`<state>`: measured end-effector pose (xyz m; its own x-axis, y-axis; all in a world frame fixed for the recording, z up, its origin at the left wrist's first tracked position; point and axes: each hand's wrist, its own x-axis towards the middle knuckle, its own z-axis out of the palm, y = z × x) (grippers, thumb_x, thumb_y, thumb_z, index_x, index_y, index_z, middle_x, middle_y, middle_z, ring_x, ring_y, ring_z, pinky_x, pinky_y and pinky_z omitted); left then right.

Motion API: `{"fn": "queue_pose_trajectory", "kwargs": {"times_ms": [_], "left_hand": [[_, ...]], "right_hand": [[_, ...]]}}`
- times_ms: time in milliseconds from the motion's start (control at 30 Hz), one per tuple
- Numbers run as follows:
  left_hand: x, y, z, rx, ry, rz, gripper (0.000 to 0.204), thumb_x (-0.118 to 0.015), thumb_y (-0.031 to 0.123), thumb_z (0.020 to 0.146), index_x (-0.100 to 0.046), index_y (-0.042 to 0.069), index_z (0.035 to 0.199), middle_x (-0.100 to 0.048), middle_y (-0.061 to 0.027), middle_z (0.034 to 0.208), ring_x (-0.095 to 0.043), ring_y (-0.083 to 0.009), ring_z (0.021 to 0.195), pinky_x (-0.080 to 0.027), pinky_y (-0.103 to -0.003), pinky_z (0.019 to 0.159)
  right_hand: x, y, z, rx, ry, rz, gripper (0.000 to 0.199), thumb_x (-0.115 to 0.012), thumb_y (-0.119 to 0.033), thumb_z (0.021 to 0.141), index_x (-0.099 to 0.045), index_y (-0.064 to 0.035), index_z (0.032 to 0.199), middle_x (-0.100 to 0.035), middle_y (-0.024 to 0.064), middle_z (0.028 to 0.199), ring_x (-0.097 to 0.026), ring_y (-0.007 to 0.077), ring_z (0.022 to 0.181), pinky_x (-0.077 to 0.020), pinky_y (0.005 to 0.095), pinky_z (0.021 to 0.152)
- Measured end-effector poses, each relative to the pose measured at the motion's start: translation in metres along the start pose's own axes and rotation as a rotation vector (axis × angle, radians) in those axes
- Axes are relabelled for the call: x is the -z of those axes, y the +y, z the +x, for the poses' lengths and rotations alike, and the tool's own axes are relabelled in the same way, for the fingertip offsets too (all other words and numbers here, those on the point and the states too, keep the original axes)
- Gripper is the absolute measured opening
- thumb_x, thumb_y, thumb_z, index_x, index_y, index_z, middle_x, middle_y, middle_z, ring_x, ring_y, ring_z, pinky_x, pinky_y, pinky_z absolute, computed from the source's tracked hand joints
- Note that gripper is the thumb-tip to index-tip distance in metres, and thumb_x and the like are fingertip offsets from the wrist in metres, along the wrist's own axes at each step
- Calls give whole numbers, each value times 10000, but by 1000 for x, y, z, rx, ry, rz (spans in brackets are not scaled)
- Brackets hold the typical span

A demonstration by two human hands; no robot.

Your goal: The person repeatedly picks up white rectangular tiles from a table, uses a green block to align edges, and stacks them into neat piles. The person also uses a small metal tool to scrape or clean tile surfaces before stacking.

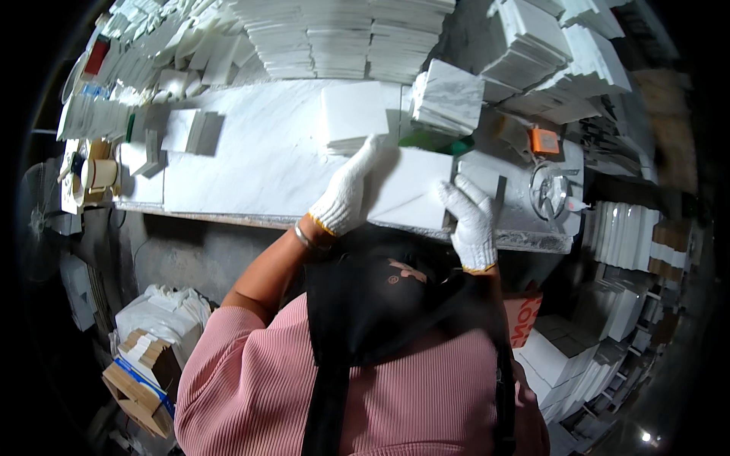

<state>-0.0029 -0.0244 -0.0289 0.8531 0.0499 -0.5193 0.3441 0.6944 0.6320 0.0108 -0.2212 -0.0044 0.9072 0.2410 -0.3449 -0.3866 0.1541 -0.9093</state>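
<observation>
Head view, bench: pale veined slab top (251, 144), running left to right.
White tile (411, 186): bench's near side, right of middle, between the hands.
Left hand (348, 190): gloved, closed on tile's left edge.
Right hand (471, 224): gloved, fingers slightly parted, bent over right edge, gripping.
Bench, far: tall tile stacks (338, 42).
Bench, right: small orange object (544, 141).
Room, near left: cardboard box (137, 399), whitish plastic wrapping (163, 310).
Room, near right: white stacked pieces (551, 353).
</observation>
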Motion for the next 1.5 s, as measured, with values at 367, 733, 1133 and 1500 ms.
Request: {"fn": "queue_pose_trajectory", "kwargs": {"times_ms": [367, 733, 1133, 1500], "left_hand": [[11, -4, -1, 218, -357, -224, 777, -462, 574, 961, -358, -11, 1463, -421, -161, 1493, -369, -274, 1387, -162, -461, 1196], [17, -7, -17, 144, -375, -77, 428, -603, 338, 976, -515, 55, 1285, -599, -46, 1154, -617, -167, 998, -549, -324, 677], [60, 40, -31, -76, -136, 454, 535, -575, 401, 958, -553, 28, 1342, -691, -130, 1063, -670, -168, 866, -518, -276, 758], [65, 46, 8, -87, -159, 189, 344, -610, 211, 954, -589, -23, 1205, -672, -108, 1035, -668, -185, 885, -532, -273, 742]], "right_hand": [[30, 36, 8, 139, 165, -80, 267, -648, -66, 912, -634, 48, 1153, -667, 77, 1057, -640, 153, 954, -510, 284, 855], [50, 35, 14, 537, 105, -842, 270, -609, 29, 888, -708, -16, 1135, -669, 202, 1161, -652, 261, 1079, -520, 318, 916], [-7, 13, 45, -16, 3, 83, 248, -640, -110, 924, -647, 60, 1103, -657, 27, 953, -589, 81, 853, -467, 219, 758], [-29, 26, 91, 64, -71, -36, 402, -579, -206, 992, -576, 83, 1272, -647, 121, 1155, -620, 127, 996, -488, 240, 850]]}}
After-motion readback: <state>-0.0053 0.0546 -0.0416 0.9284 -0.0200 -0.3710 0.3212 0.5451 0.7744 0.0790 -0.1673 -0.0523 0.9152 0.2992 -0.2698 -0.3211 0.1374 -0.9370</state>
